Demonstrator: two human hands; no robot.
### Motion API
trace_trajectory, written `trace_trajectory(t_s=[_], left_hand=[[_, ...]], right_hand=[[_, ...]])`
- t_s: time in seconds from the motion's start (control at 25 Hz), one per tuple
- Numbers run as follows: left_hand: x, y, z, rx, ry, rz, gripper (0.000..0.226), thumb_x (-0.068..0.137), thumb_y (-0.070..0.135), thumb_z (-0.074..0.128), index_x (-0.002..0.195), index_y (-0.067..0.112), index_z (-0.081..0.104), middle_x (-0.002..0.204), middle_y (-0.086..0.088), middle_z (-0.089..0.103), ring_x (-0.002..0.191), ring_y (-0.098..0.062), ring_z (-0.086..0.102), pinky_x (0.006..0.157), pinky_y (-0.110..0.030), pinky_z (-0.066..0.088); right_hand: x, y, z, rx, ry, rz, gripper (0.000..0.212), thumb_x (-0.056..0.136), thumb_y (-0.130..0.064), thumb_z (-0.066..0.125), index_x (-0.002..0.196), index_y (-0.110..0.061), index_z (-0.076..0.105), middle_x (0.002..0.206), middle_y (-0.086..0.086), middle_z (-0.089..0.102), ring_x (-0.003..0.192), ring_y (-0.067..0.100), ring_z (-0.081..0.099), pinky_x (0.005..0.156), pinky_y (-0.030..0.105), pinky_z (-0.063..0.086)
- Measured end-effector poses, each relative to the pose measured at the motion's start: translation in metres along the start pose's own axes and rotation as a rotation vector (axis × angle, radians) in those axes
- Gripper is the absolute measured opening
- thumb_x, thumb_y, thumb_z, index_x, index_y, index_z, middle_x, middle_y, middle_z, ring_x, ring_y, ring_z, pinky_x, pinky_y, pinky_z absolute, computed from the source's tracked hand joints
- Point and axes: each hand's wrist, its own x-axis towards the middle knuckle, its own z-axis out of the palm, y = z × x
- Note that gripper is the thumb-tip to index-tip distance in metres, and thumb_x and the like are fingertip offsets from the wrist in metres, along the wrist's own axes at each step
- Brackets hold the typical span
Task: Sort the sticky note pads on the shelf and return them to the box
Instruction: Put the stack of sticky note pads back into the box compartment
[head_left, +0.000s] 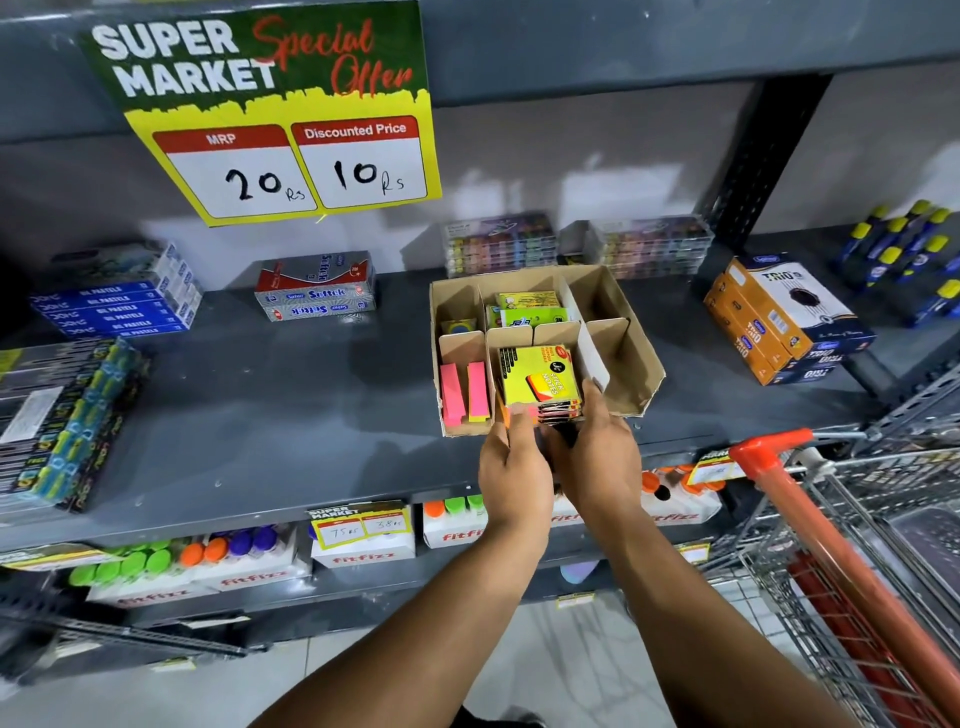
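A brown cardboard box (636, 364) with dividers stands on the grey shelf (270, 415). Both hands hold a stack of yellow sticky note pads (540, 379) over its front middle compartment. My left hand (511, 467) grips the stack's near left corner, my right hand (597, 452) its right side with the thumb on top. Two pink sticky pads (464, 391) stand in the front left compartment. More green and yellow pads (527, 309) lie in the back middle compartment. A small round item (458, 327) sits in the back left one.
A shopping cart with an orange handle (774, 467) stands close on the right. Orange boxes (779, 322), blue pastel boxes (114, 306), Softek boxes (317, 291) and clear cases (498, 244) surround the cardboard box. A price sign (291, 114) hangs above. Bottles (208, 556) fill the lower shelf.
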Motion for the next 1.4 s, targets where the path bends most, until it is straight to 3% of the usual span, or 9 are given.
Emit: trace_trajectory(t_s=[0.16, 0.32, 0.48, 0.6, 0.92, 1.2, 1.32, 1.4], left_hand=[[0.005, 0.003, -0.004, 0.026, 0.054, -0.002, 0.029, 0.096, 0.033, 0.051, 0.118, 0.016, 0.061, 0.116, -0.005, 0.066, 0.113, -0.028, 0.058, 0.097, -0.039, 0.045], [0.022, 0.001, -0.026, 0.481, 0.106, 0.285, 0.035, 0.092, 0.011, 0.051, 0.127, 0.009, 0.051, 0.122, -0.010, 0.059, 0.113, -0.030, 0.057, 0.094, -0.038, 0.048], [0.021, 0.010, -0.032, 0.849, -0.019, 0.406, 0.050, 0.091, 0.010, 0.047, 0.140, 0.017, 0.041, 0.138, -0.010, 0.046, 0.113, -0.031, 0.057, 0.086, -0.035, 0.048], [0.028, 0.019, -0.033, 1.040, -0.070, 0.375, 0.046, 0.091, 0.016, 0.044, 0.137, 0.020, 0.044, 0.135, -0.014, 0.044, 0.107, -0.035, 0.058, 0.083, -0.039, 0.051], [0.021, 0.016, -0.038, 1.092, -0.090, 0.439, 0.042, 0.091, 0.015, 0.044, 0.133, 0.015, 0.046, 0.134, -0.015, 0.046, 0.105, -0.034, 0.060, 0.081, -0.041, 0.052], [0.017, 0.006, -0.041, 1.061, -0.076, 0.529, 0.039, 0.090, 0.015, 0.048, 0.129, 0.014, 0.049, 0.131, -0.010, 0.053, 0.104, -0.030, 0.062, 0.074, -0.036, 0.052], [0.013, 0.001, -0.041, 1.038, -0.082, 0.584, 0.038, 0.088, 0.014, 0.051, 0.126, 0.013, 0.052, 0.124, -0.011, 0.060, 0.096, -0.032, 0.064, 0.068, -0.034, 0.050], [0.013, -0.001, -0.040, 1.060, -0.091, 0.594, 0.044, 0.088, 0.014, 0.050, 0.132, 0.012, 0.050, 0.129, -0.010, 0.059, 0.103, -0.032, 0.063, 0.073, -0.038, 0.052]], right_hand=[[0.000, -0.006, 0.003, -0.086, 0.062, -0.032, 0.069, 0.087, -0.043, 0.062, 0.143, -0.015, 0.033, 0.114, 0.012, 0.069, 0.098, 0.035, 0.064, 0.078, 0.044, 0.054], [-0.003, -0.011, 0.002, -0.098, 0.040, -0.010, 0.080, 0.085, -0.047, 0.064, 0.148, -0.012, 0.030, 0.130, 0.013, 0.062, 0.114, 0.036, 0.058, 0.089, 0.045, 0.047], [-0.001, -0.016, 0.004, -0.091, 0.040, 0.042, 0.090, 0.080, -0.056, 0.066, 0.148, -0.014, 0.026, 0.130, 0.011, 0.063, 0.119, 0.034, 0.056, 0.090, 0.045, 0.045], [-0.002, -0.017, 0.007, -0.091, 0.048, 0.072, 0.090, 0.081, -0.060, 0.062, 0.148, -0.015, 0.025, 0.133, 0.010, 0.061, 0.123, 0.033, 0.052, 0.094, 0.046, 0.042], [-0.002, -0.020, 0.007, -0.122, 0.055, 0.079, 0.086, 0.084, -0.057, 0.059, 0.150, -0.014, 0.025, 0.133, 0.010, 0.061, 0.121, 0.032, 0.053, 0.094, 0.045, 0.042], [0.002, -0.008, -0.001, -0.125, 0.041, -0.035, 0.050, 0.096, -0.035, 0.051, 0.142, -0.018, 0.039, 0.116, 0.009, 0.070, 0.103, 0.032, 0.065, 0.087, 0.046, 0.055], [0.005, -0.010, -0.006, -0.137, 0.003, 0.001, 0.053, 0.095, -0.035, 0.051, 0.145, -0.023, 0.036, 0.114, 0.007, 0.070, 0.098, 0.032, 0.068, 0.081, 0.045, 0.057], [0.004, -0.011, -0.009, -0.076, -0.012, 0.031, 0.062, 0.090, -0.040, 0.053, 0.147, -0.026, 0.031, 0.106, 0.006, 0.072, 0.091, 0.032, 0.069, 0.075, 0.043, 0.058]])
